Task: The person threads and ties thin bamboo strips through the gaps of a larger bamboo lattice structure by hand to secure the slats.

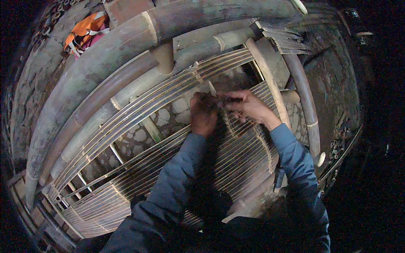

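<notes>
Over one slatted frame [249,168], two hands [204,113] [252,106] bend their fingers, possibly around one pale sliver [212,88].

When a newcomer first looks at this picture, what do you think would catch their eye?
Probably the left hand and right hand, close together just right of centre, over a slatted bamboo panel. Next, perhaps, the thick bamboo pole sweeping across the upper left, and the crumpled orange material beyond it, the brightest patch of colour.
</notes>
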Demonstrator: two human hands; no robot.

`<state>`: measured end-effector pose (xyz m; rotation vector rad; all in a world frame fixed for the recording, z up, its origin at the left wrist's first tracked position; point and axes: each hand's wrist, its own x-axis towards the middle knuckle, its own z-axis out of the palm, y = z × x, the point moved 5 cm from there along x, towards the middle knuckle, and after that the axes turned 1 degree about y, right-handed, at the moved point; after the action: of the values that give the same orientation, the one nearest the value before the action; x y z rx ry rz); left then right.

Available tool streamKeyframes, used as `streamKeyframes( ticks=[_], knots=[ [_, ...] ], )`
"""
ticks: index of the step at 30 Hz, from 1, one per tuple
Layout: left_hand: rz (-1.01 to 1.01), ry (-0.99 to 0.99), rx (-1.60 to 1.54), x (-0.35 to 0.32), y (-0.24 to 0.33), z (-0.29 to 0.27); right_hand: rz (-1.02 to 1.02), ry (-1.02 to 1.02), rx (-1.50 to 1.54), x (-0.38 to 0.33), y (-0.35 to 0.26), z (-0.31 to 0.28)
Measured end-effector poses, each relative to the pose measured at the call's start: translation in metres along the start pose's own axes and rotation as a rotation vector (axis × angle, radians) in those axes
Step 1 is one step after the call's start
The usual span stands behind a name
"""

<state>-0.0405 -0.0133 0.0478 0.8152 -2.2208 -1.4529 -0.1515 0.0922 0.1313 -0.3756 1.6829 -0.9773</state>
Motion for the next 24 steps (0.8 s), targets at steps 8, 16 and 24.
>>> streamKeyframes(
  ticks=[8,16,24],
  knots=[
    [0.116,-0.090,-0.017,-0.001,0.013,-0.006,-0.423,0.347,-0.557,-0.023,0.012,-0.036],
    [-0.077,-0.220,-0.204,0.003,-0.002,0.002,-0.765,0.541,1.042,-0.236,0.013,-0.152],
    [0.367,0.113,-0.008,-0.005,0.036,-0.008,-0.278,1.051,0.435,-0.359,0.055,-0.168]
  ],
)
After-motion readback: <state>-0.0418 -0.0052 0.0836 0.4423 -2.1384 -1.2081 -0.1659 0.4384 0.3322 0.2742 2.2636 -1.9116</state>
